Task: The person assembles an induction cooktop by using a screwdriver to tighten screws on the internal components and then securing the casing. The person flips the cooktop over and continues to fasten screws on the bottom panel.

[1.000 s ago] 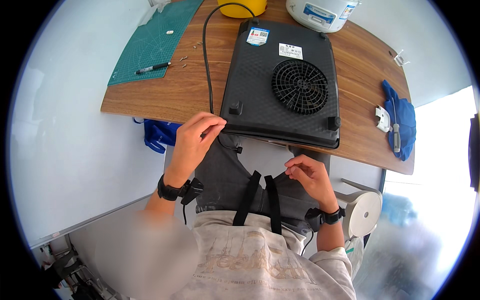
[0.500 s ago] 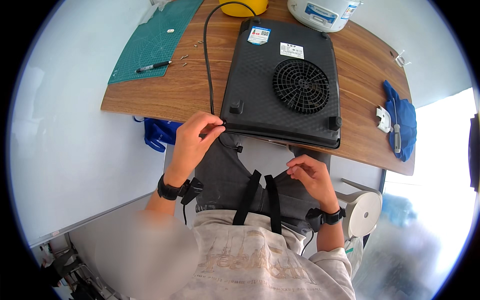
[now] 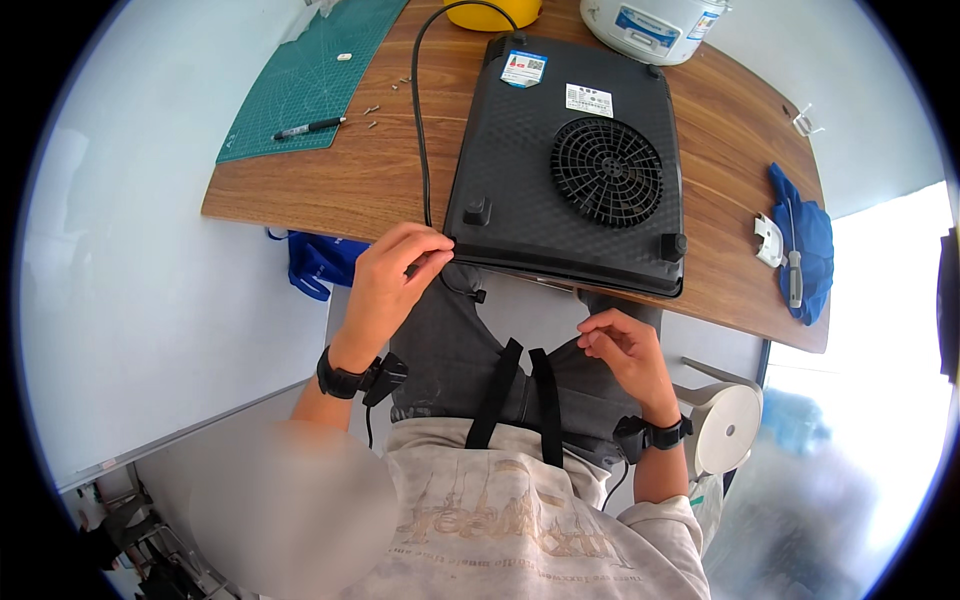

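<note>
A black induction cooker (image 3: 520, 170) lies upside down at the table's near edge. Its round fan grille (image 3: 607, 172), rubber feet and two labels face up. At its near left corner, my left hand (image 3: 395, 275) pinches the rim between thumb and fingers. The black power cord (image 3: 421, 130) loops down along the left side, and its end hangs below the tabletop near that hand. Off the table, over my right thigh, my right hand (image 3: 625, 350) has thumb and fingertips curled together. Whether something small is between them cannot be made out.
Several screws (image 3: 372, 109) lie beside a green cutting mat (image 3: 290, 85) with a pen (image 3: 308, 129) on it. At right, a screwdriver (image 3: 795, 275) rests on blue cloth (image 3: 815, 245) by a white plastic part (image 3: 768, 240). A white appliance (image 3: 650, 30) and yellow container (image 3: 492, 15) stand behind.
The view has shifted slightly, so the cooker appears a little to the right. My left fingertips have closed around the corner, covering the dark spot there. My right hand is nearly unmoved.
</note>
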`<state>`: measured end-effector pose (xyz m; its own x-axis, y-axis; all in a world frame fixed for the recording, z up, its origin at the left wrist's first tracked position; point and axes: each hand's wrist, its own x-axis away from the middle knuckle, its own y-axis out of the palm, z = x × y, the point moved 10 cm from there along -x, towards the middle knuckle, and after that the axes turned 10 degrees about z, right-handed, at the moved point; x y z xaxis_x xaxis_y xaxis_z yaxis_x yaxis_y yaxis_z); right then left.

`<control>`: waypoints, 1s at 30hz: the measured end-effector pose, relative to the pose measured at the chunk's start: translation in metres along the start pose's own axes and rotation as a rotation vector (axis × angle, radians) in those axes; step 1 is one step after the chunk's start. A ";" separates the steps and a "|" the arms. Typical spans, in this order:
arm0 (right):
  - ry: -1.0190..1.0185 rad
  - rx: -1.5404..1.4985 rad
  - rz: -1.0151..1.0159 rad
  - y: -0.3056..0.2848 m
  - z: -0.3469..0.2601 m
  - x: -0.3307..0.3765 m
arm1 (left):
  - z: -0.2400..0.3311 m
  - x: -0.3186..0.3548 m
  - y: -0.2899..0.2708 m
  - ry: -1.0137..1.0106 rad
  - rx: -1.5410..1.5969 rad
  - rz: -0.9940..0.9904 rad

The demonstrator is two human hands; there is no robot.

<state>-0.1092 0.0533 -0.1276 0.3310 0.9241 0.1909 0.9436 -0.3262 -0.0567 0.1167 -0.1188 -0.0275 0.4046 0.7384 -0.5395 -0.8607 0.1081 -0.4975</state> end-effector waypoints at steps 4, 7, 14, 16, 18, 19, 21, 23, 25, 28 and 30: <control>0.008 -0.007 -0.001 0.001 0.002 0.000 | -0.001 -0.001 0.000 -0.071 -0.011 -0.023; 0.002 0.001 -0.004 0.002 0.002 0.000 | -0.008 -0.001 0.001 -0.120 0.035 -0.005; 0.012 0.017 0.033 -0.006 -0.001 0.000 | -0.008 -0.004 0.004 -0.130 0.013 -0.041; 0.008 0.012 0.065 -0.017 -0.003 -0.001 | -0.007 -0.005 0.003 -0.137 0.015 -0.036; -0.020 0.007 0.111 -0.032 -0.008 0.000 | -0.006 -0.005 0.004 -0.138 0.023 -0.027; -0.046 0.003 0.140 -0.039 -0.015 0.001 | -0.005 -0.006 0.003 -0.133 0.021 -0.020; -0.083 0.010 0.197 -0.055 -0.024 0.004 | -0.006 -0.006 0.005 -0.124 0.026 -0.005; -0.105 0.024 0.250 -0.072 -0.028 0.007 | -0.005 -0.006 0.008 -0.116 0.033 0.007; -0.142 0.031 0.282 -0.083 -0.034 0.009 | -0.004 -0.008 0.011 -0.102 0.016 0.015; -0.154 0.057 0.315 -0.093 -0.037 0.012 | -0.004 -0.010 0.013 -0.087 -0.022 0.012; -0.167 0.069 0.335 -0.097 -0.037 0.013 | -0.004 -0.014 0.014 -0.090 -0.015 0.006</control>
<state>-0.1963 0.0899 -0.0834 0.6131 0.7899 -0.0116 0.7792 -0.6071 -0.1558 0.1000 -0.1302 -0.0298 0.3696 0.7957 -0.4798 -0.8581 0.0942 -0.5048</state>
